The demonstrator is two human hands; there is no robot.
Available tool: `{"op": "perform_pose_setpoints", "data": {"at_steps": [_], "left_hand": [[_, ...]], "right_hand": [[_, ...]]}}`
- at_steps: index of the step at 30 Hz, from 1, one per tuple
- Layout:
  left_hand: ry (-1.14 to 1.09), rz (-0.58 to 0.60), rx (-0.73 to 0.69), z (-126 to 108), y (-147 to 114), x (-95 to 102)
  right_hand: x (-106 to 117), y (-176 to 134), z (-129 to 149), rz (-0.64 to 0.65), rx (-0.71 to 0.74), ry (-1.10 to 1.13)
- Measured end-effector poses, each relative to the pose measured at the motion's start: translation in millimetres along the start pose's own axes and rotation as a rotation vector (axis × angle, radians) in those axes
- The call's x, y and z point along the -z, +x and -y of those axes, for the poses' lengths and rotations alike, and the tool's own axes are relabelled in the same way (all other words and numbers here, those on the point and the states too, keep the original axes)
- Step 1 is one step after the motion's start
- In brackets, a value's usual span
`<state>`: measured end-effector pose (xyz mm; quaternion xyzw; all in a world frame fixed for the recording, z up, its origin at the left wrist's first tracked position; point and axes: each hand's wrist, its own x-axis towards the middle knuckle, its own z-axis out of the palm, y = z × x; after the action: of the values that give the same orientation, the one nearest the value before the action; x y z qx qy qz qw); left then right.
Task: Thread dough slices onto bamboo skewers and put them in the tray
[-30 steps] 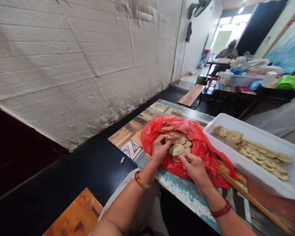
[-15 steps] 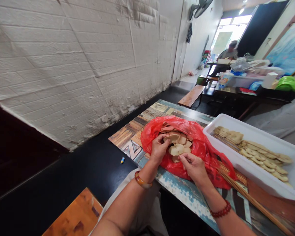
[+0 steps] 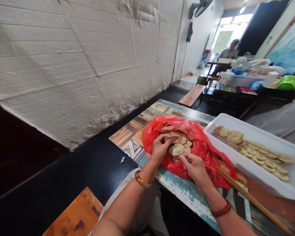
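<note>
My left hand (image 3: 160, 147) pinches a thin, round tan slice (image 3: 172, 138) between thumb and fingers, above an open red plastic bag (image 3: 199, 144). Loose pale slices (image 3: 177, 149) of the same kind lie piled in the bag. To the right, my right hand (image 3: 193, 164) is closed, thumb against fingers, at the near edge of the pile. What it grips, if anything, is too small to make out. A bundle of thin wooden sticks (image 3: 250, 196) lies on the table to the right of that hand, one end by the bag.
A white plastic bin (image 3: 253, 131) with rows of skewered slices (image 3: 265, 157) stands right of the bag on the patterned table (image 3: 127, 131). An orange wooden stool (image 3: 73, 216) is at lower left. Farther back are a bench (image 3: 191, 95), a cluttered table and a seated person (image 3: 229, 54).
The slice in my left hand has tilted a little and its face looks darker. Both hands stay in almost the same place.
</note>
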<state>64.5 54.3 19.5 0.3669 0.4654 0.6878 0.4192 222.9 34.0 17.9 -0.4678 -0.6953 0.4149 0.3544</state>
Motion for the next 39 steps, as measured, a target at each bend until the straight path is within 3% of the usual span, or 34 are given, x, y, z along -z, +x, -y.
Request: {"op": "perform_pose_setpoints", "data": {"at_steps": [13, 23, 39], "left_hand": [[0.045, 0.037, 0.025, -2.5, -1.9, -1.4], [-0.129, 0.094, 0.108, -6.2, -2.4, 2.2], [-0.223, 0.037, 0.191, -3.4, -0.9, 6.4]], "right_hand": [[0.6, 1.0, 0.5, -0.020, -0.007, -0.001], [0.2, 0.6, -0.3, -0.055, 0.054, -0.020], [1.2, -1.6, -0.5, -0.040, 0.100, -0.122]]}}
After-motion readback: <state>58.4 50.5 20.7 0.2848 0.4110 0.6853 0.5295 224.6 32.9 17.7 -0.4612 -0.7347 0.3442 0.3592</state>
